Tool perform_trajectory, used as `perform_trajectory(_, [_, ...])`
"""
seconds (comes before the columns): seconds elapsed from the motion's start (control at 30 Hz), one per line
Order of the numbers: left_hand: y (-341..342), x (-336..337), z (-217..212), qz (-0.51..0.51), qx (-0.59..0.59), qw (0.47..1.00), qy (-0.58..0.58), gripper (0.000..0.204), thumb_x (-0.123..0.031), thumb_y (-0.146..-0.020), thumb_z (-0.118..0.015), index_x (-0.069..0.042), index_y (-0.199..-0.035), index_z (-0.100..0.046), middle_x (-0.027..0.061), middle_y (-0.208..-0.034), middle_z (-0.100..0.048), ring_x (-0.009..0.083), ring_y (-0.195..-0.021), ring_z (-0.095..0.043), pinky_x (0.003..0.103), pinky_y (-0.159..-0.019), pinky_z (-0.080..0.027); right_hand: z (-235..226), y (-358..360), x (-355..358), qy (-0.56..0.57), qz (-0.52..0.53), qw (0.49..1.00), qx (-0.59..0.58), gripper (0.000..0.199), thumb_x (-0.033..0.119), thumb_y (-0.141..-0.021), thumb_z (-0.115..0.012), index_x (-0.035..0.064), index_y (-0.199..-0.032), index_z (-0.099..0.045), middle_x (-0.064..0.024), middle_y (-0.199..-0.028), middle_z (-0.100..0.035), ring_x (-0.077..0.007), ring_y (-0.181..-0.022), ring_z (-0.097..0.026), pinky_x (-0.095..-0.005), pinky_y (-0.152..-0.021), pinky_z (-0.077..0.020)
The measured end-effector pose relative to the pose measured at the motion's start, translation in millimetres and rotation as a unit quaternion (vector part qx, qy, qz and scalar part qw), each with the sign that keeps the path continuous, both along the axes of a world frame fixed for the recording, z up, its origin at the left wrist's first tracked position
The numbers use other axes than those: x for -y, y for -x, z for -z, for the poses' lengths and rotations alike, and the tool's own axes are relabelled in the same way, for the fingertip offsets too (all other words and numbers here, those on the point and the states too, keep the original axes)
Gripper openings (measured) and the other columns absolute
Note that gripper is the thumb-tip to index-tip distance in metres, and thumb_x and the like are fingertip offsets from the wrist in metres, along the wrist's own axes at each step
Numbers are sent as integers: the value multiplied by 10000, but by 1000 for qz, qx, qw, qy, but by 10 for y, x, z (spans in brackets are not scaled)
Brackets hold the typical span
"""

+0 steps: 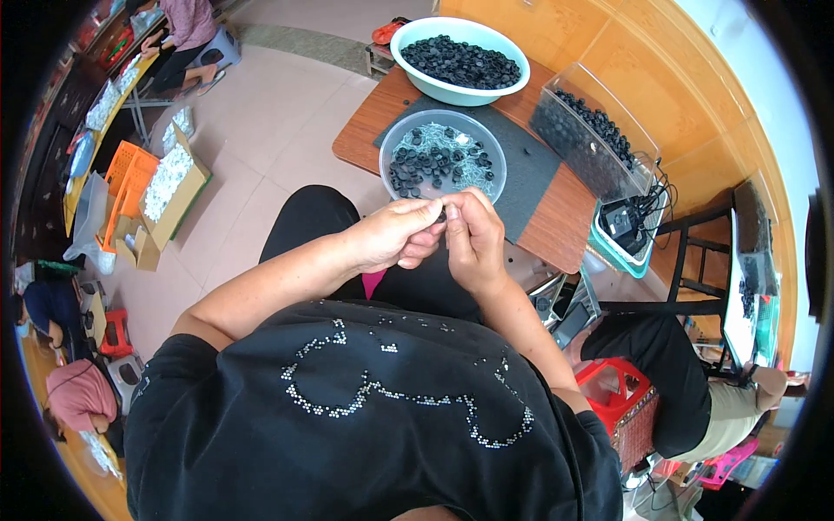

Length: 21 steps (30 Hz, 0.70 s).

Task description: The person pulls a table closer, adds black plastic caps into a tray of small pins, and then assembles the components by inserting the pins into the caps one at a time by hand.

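My left hand (393,236) and my right hand (474,241) meet in front of my lap, fingertips pinched together. Between them shows a small black round part (442,215), mostly covered by the fingers. Just beyond the hands, a clear round bowl (386,156) stands on a dark mat (532,178). Small black round parts (427,165) and many thin, clear bluish pieces (434,136) lie mixed in it. Whether either hand holds one of the thin pieces cannot be made out.
A pale green basin (460,94) full of black parts and a clear bin (599,152) of black parts stand on the brown table (369,130). A basket with black cables (627,224) is at right. Cartons (169,187) and an orange crate (129,178) stand left. Other people sit nearby.
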State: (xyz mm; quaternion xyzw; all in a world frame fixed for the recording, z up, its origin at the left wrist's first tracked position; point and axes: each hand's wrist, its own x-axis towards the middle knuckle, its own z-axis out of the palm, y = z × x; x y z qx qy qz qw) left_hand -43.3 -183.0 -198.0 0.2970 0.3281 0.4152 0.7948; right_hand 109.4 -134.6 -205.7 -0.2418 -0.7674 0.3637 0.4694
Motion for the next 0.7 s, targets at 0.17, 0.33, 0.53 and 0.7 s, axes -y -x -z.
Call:
perform_trajectory(0.17, [32, -7, -53, -6, 11, 1000, 17, 357, -404, -963, -352, -95, -806, -434, -41, -633, -345, 64, -511, -306, 206, -444, -275, 15, 15, 2, 4, -10, 1000, -13, 67, -11, -825, -528, -5, -877, -570, -123, -747, -527, -239, -656, -548, -311, -577, -436])
perform_trajectory(0.33, [-87, 10, -77, -79, -52, 995, 18, 350, -400, -968, -340, -93, -826, -432, -45, -627, -334, 65, -503, -310, 219, -448, -287, -20, 31, 44, -102, 70, 992, 19, 106, -21, -790, -573, -3, -894, -579, -116, -763, -552, -236, -657, -556, -304, -589, -448])
perform_trajectory(0.53, [21, -7, -31, -38, -5, 999, 22, 341, -392, -968, -345, -84, -846, -427, -42, -633, -337, 64, -501, -309, 217, -446, -288, -12, 12, 14, -13, 25, 999, -16, 81, -15, -804, -570, 0, -881, -593, -110, -751, -556, -220, -650, -559, -287, -590, -442])
perform_trajectory(0.7, [27, -27, 8, -27, -6, 1000, 8, 341, -392, -967, -350, -82, -848, -429, -43, -634, -336, 62, -502, -304, 214, -446, -284, 64, 16, -16, 36, 13, 999, -26, 68, -2, -819, -565, 0, -880, -595, -109, -741, -555, -213, -653, -560, -287, -593, -439])
